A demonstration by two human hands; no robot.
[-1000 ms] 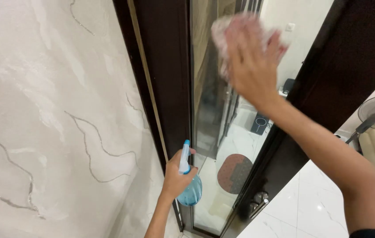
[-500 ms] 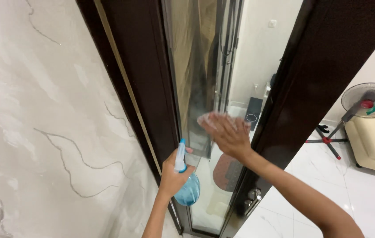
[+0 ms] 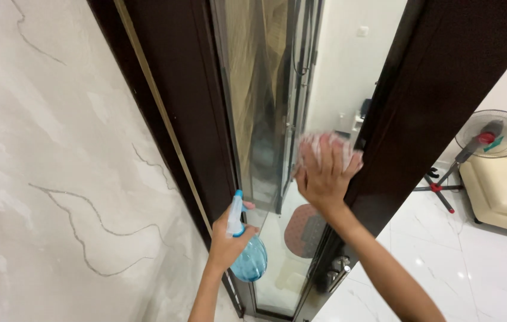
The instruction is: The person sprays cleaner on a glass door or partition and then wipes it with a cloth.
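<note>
The left hand (image 3: 225, 244) grips a blue spray bottle (image 3: 246, 253) low beside the dark door frame (image 3: 173, 107). To the right, the right hand (image 3: 324, 179) – fingers spread flat – presses a pale cloth (image 3: 325, 146) on the glass panel (image 3: 259, 119).

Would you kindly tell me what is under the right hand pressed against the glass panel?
A pale pinkish cloth shows beneath the right hand, flat against the glass panel. The hand covers most of it.
</note>
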